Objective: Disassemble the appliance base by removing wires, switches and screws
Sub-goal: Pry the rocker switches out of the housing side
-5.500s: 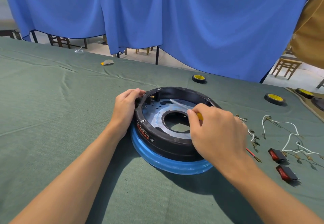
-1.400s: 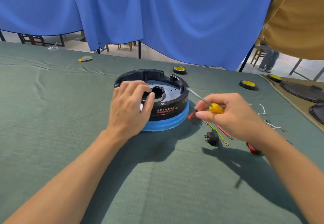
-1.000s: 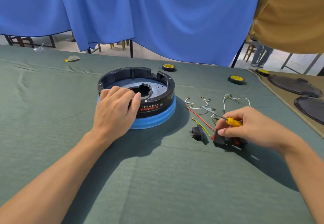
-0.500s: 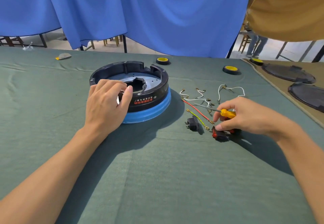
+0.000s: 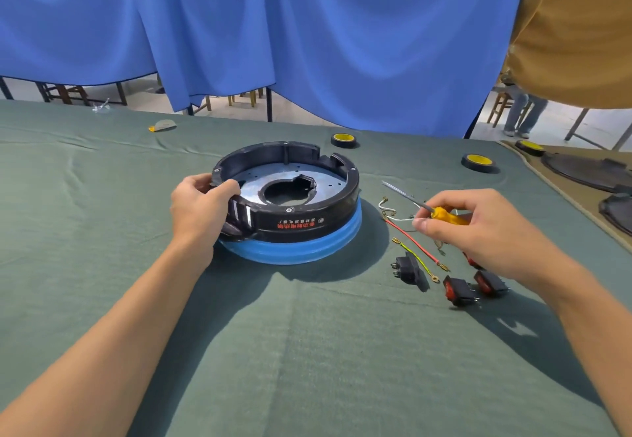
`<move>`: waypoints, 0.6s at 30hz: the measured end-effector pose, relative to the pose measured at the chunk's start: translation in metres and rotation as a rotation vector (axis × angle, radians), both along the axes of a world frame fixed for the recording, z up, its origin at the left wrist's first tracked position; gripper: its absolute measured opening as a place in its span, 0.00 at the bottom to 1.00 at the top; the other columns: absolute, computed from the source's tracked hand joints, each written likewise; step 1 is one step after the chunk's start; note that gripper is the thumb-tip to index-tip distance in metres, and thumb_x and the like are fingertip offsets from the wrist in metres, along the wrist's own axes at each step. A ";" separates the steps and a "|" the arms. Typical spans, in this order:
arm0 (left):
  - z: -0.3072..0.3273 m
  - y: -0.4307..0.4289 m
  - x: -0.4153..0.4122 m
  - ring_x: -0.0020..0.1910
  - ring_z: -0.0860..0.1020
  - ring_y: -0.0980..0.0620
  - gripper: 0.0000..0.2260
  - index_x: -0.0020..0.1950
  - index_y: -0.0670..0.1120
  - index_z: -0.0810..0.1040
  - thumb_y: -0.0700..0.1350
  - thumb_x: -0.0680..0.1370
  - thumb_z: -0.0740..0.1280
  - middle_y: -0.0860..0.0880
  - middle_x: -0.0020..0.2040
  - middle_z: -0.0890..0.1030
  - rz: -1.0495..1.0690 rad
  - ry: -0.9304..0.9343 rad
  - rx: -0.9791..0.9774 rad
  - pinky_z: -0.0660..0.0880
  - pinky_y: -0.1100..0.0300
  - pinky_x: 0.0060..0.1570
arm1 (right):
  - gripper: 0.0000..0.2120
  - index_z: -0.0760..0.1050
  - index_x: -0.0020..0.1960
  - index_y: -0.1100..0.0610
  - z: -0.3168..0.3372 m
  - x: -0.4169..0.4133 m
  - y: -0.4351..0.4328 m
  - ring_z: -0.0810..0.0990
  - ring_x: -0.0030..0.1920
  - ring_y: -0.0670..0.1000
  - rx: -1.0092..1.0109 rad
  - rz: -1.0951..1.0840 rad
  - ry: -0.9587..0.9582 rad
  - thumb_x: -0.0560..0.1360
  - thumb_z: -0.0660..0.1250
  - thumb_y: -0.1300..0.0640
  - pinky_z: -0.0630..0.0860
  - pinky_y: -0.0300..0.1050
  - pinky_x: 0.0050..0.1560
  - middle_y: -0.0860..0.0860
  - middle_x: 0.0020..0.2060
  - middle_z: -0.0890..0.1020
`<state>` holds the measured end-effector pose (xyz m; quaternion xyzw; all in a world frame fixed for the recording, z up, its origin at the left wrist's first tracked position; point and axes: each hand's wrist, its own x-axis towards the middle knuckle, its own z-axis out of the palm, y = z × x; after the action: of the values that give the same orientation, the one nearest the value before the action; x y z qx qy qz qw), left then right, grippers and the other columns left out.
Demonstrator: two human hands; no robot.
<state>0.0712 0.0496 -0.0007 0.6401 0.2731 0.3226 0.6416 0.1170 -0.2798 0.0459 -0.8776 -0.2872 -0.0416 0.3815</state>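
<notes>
Our left hand [image 5: 201, 209] is clamped over the near-left rim of the round appliance base [image 5: 287, 202], thumb inside the wall, fingers outside; the base sits on the green cloth [image 5: 307, 351], its blue lower ring partly hidden behind the black shell. Our right hand [image 5: 478, 231] is closed around the yellow-handled screwdriver [image 5: 422, 205], shaft pointing up-left toward the base, tip clear of it. Loose wires [image 5: 413, 243] lie under and just left of that grip, some covered by the hand. Below it: a black socket [image 5: 407, 270] and two red switches [image 5: 456, 291]; a third red piece peeks from under the wrist, unclear.
</notes>
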 end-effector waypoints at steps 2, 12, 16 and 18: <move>0.002 0.011 -0.003 0.29 0.79 0.51 0.08 0.39 0.48 0.83 0.37 0.65 0.69 0.49 0.34 0.82 -0.071 -0.048 -0.025 0.76 0.63 0.30 | 0.05 0.82 0.39 0.49 0.003 0.000 0.007 0.73 0.29 0.41 0.010 0.020 0.003 0.72 0.73 0.50 0.68 0.30 0.30 0.44 0.29 0.79; 0.010 0.040 -0.012 0.46 0.82 0.41 0.15 0.55 0.44 0.84 0.34 0.71 0.65 0.38 0.52 0.84 -0.498 0.053 -0.036 0.76 0.46 0.56 | 0.02 0.81 0.41 0.47 0.007 0.005 0.052 0.80 0.39 0.48 0.085 0.065 -0.031 0.72 0.73 0.50 0.74 0.39 0.45 0.47 0.37 0.82; 0.013 0.038 -0.011 0.30 0.81 0.53 0.09 0.49 0.44 0.83 0.36 0.70 0.73 0.47 0.36 0.85 -0.245 0.114 0.089 0.77 0.63 0.32 | 0.13 0.81 0.52 0.44 -0.001 0.010 0.074 0.76 0.52 0.42 -0.046 0.093 -0.179 0.70 0.72 0.41 0.68 0.28 0.52 0.41 0.52 0.79; 0.011 0.034 -0.011 0.25 0.78 0.56 0.07 0.45 0.45 0.83 0.38 0.68 0.76 0.51 0.30 0.83 -0.143 0.121 0.112 0.73 0.65 0.27 | 0.22 0.81 0.51 0.42 -0.002 0.012 0.078 0.74 0.56 0.41 -0.145 0.154 -0.149 0.65 0.67 0.30 0.67 0.30 0.55 0.39 0.56 0.77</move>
<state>0.0602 0.0837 0.0102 0.7110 0.2466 0.2512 0.6087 0.1295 -0.2013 0.0442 -0.8728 -0.3834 -0.0563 0.2966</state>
